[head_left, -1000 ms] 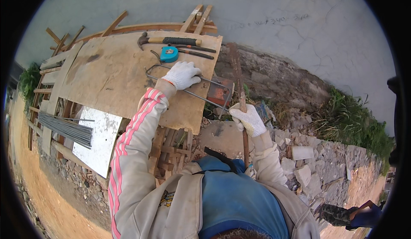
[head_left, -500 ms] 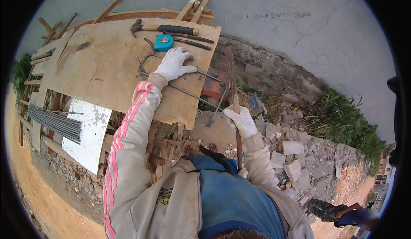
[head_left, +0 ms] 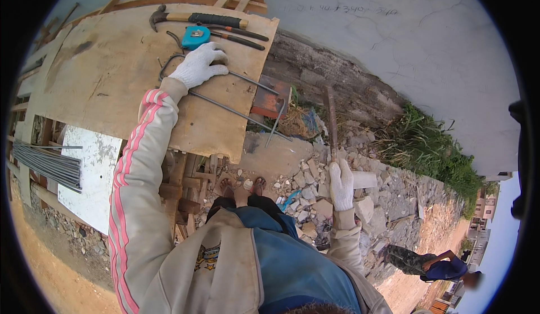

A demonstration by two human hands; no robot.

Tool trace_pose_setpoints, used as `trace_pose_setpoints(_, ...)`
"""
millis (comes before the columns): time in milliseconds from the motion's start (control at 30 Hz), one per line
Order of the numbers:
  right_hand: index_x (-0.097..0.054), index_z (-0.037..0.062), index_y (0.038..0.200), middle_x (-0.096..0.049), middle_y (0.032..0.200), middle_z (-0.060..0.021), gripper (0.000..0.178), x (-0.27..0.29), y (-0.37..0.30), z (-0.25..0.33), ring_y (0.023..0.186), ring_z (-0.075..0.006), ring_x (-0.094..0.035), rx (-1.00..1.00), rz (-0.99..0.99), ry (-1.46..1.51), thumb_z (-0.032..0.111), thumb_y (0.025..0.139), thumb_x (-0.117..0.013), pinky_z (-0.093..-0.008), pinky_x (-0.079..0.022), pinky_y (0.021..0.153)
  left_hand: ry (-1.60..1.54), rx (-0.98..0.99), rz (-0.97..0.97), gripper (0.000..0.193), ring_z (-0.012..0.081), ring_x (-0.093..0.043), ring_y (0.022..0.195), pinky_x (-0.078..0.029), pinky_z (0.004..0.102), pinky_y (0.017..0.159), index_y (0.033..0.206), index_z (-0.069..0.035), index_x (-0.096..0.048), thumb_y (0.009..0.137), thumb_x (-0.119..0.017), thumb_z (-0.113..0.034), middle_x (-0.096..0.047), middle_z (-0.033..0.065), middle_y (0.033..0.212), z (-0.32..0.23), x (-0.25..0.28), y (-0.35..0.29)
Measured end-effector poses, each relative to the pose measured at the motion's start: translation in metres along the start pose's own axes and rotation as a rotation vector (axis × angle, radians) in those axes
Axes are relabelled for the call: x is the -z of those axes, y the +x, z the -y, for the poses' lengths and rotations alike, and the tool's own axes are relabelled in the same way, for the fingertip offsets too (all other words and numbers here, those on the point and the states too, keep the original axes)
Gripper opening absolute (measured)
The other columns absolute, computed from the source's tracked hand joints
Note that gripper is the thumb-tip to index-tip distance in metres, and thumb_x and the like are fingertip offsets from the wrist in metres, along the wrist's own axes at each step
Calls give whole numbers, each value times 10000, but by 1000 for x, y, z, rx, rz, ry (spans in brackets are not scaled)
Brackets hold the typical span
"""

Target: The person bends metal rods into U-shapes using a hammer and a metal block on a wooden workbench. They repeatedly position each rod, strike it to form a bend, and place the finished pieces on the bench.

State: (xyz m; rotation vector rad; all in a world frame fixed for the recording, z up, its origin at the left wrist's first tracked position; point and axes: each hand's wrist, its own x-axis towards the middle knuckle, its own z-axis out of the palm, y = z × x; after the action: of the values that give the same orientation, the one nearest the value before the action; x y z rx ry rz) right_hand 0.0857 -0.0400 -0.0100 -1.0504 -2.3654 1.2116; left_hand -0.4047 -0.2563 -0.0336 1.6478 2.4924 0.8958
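Left hand (head_left: 198, 66) over bent rod (head_left: 222, 106), grip unclear | right hand (head_left: 341, 186) holds bar (head_left: 332, 120) | both rod ends bent | bundled rods (head_left: 50, 165), near left, unbent

Left gloved hand (head_left: 197, 66) over bent steel rod (head_left: 222, 106), fingers (head_left: 216, 54) part-curled; rod's right end overhangs plywood surface (head_left: 135, 83). Right gloved hand (head_left: 341, 186) wrapped round rusty bar (head_left: 331, 117). Beyond left hand: teal tape measure (head_left: 196, 37), pincers (head_left: 247, 33), hammer (head_left: 218, 20). Rod bundle (head_left: 48, 165) on white board (head_left: 98, 165), lower left.
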Motion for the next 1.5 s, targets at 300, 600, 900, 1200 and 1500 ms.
trace_pose_setpoints(300,-642,0,1041,-593,766,-111,341,1,10,3,727,-200,-564,81,240,-128,315,1155,-579,-399,-475,683,313,81,-99,214,315,-667,1201,-510,468,1028,1124,-198,-827,984,-741,-336,-716,75,1159,-4,4,-20)
trace_pose_setpoints(600,-644,-16,1067,-655,903,-258,447,10,29,-13,909,-484,-640,231,250,-234,415,1148,-552,-479,-505,808,435,401,-317,275,318,-663,1218,-472,504,1048,1132,-212,-836,968,-755,-417,-729,79,1216,-5,-8,-39)
trace_pose_setpoints(900,-639,-18,1031,-662,954,-305,525,16,33,5,984,-531,-625,154,291,-324,485,1140,-536,-532,-486,830,396,358,-320,276,323,-680,1198,-504,491,1069,1091,-227,-869,956,-764,-443,-763,64,1166,6,-2,-36)
trace_pose_setpoints(1200,-658,-13,1022,-671,975,-315,577,15,36,6,1008,-550,-618,224,300,-408,530,1143,-506,-556,-484,855,363,402,-303,316,348,-657,1221,-509,481,1076,1143,-185,-860,963,-767,-427,-751,91,1198,2,3,-37)
trace_pose_setpoints(1500,-661,7,1050,-678,1000,-316,557,-10,9,11,1041,-550,-625,151,219,-387,532,1147,-500,-569,-493,859,327,434,-270,322,364,-664,1222,-520,496,1070,1139,-187,-862,950,-776,-433,-744,107,1208,1,10,-35)
